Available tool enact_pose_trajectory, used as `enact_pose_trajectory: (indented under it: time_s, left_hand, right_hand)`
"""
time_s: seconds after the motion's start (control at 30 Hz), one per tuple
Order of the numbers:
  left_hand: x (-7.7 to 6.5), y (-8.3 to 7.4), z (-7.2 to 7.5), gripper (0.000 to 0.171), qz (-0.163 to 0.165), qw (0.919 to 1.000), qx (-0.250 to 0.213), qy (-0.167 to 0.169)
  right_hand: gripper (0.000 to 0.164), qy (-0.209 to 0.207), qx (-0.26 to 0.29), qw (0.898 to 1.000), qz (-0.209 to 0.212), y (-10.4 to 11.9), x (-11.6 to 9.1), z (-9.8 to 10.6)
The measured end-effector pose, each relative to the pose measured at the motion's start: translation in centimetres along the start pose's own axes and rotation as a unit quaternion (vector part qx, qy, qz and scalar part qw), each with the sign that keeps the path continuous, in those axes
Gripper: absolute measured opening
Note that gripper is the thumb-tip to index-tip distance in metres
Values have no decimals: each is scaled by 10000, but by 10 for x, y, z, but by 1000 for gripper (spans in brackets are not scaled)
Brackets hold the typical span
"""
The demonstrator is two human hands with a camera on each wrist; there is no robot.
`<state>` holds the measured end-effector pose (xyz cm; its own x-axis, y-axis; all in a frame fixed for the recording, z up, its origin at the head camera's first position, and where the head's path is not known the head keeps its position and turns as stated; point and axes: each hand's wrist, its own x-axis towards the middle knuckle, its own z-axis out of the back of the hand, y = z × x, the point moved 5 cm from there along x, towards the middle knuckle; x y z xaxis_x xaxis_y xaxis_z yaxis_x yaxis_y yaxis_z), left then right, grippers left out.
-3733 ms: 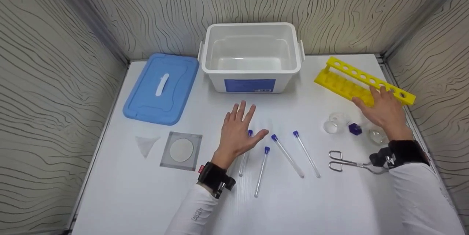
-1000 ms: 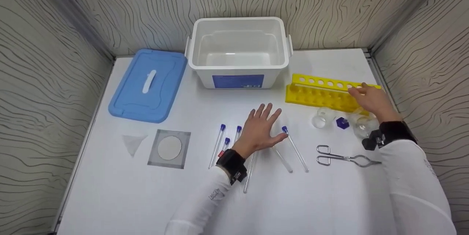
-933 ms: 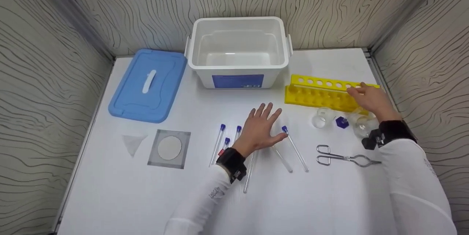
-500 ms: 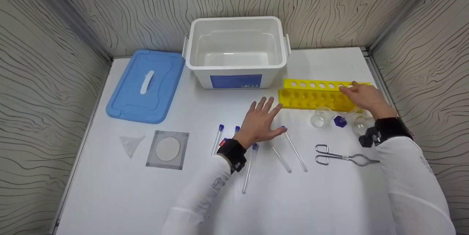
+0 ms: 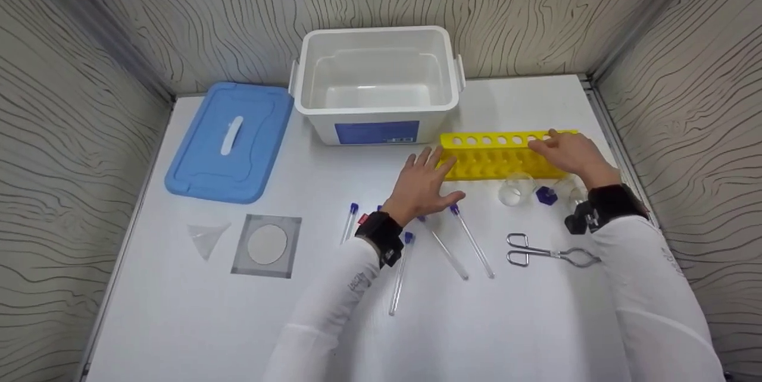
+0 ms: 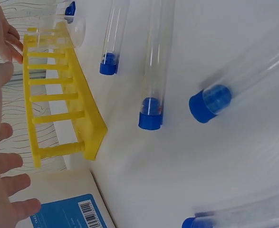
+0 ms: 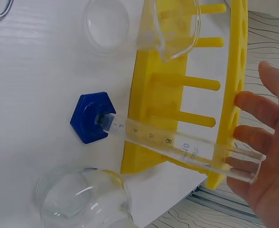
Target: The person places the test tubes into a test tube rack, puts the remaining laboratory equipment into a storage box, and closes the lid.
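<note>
My right hand has its fingers curled at the top bar of a yellow test tube rack, near the rack's right end. Seen from the right wrist, several fingertips meet that bar, behind a clear graduated cylinder with a blue hexagonal foot. Spread and holding nothing, my left hand hovers above the table, its fingertips overlapping the rack's left end in the head view; the left wrist view shows them apart from it. Below lie several test tubes with blue caps.
A white bin stands at the back, its blue lid to its left. In front of the rack are a beaker and a round glass flask. Metal tongs, a wire gauze and a translucent cone lie around.
The rack has moved left and turned to lie nearly parallel to the table's back edge, my right hand moving with it. My left hand has shifted forward toward the rack's left end.
</note>
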<state>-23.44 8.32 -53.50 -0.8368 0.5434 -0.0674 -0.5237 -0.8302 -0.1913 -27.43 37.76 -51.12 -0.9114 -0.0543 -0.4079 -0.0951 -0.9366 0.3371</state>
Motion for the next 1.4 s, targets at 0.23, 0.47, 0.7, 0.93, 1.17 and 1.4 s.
enact_pose_trajectory:
  time_s: [0.23, 0.47, 0.7, 0.93, 1.17, 1.4]
  left_hand:
    - [4, 1, -3, 78, 166, 9997, -189, 30]
    - [6, 7, -6, 77, 338, 9991, -262, -27]
    - [2, 20, -11, 79, 634, 9977, -243, 81]
    - [-4, 35, -12, 84, 770, 9967, -255, 61]
    - [-15, 55, -14, 81, 824, 9963, -105, -225]
    - [-28, 77, -12, 75, 952, 9947, 30, -397]
  right_hand:
    - [75, -134, 32, 9998, 139, 21, 3, -8]
    - [63, -452, 2, 9983, 361, 48, 6, -21]
    - [54, -575, -41, 9973, 452, 76, 9, -36]
    - [51, -778, -123, 9951, 605, 94, 10, -49]
    - [47, -1037, -342, 9914, 719, 114, 4, -62]
    - [47, -1203, -591, 9875, 831, 135, 3, -78]
